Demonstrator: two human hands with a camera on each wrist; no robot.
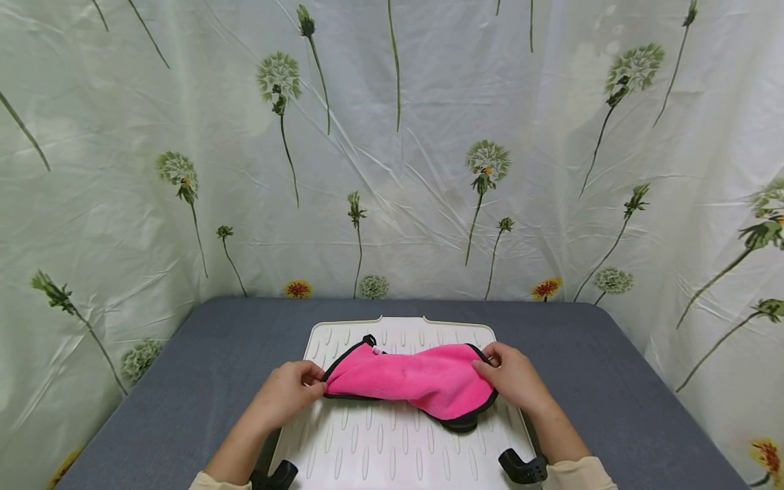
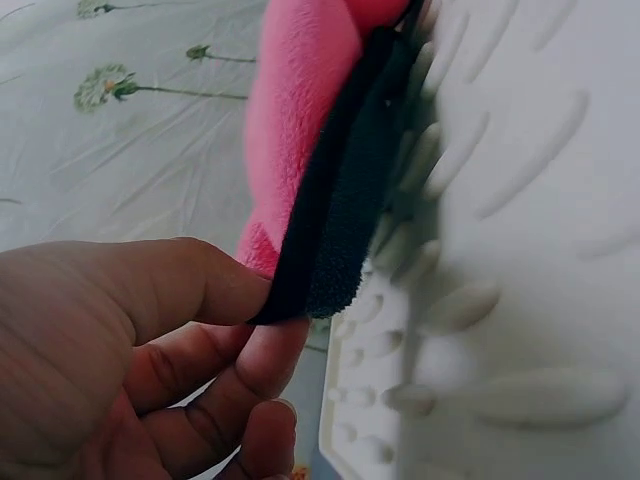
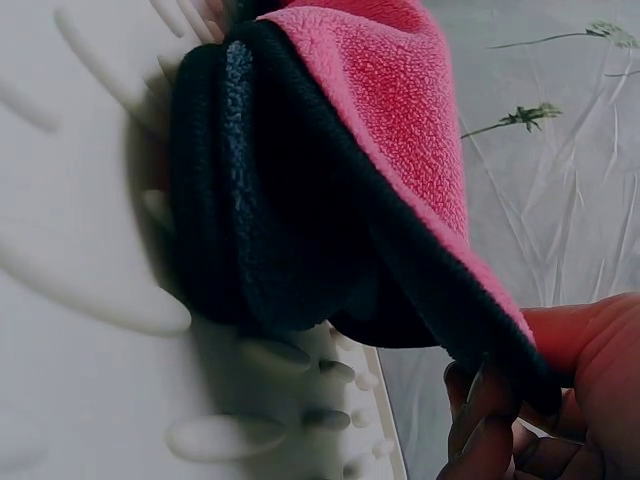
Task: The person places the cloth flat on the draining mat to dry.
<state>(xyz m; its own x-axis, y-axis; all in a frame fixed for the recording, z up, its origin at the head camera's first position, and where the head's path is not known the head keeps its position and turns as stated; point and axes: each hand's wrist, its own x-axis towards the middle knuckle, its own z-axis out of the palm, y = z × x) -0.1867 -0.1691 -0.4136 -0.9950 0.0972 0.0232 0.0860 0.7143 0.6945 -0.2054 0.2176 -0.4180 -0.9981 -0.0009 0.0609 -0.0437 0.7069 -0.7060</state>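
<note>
A pink plush cloth (image 1: 404, 374) with black edging is stretched between both hands above a white ribbed tray (image 1: 380, 449). My left hand (image 1: 288, 395) pinches its left end between thumb and fingers, as the left wrist view shows at the black trim (image 2: 300, 230). On the other side my right hand (image 1: 517, 378) pinches the right corner; the right wrist view shows the dark underside (image 3: 310, 220) folded and hanging beneath the pink face (image 3: 400, 110). A small black loop (image 1: 369, 339) sticks up at the upper left edge. The cloth's lower right fold hangs close to the tray.
The tray lies on a grey-blue table (image 1: 245, 340), its raised ribs facing up. Behind and beside the table hangs a pale curtain (image 1: 416, 170) printed with dandelions. Black wrist-worn devices (image 1: 520, 467) show near both sleeves.
</note>
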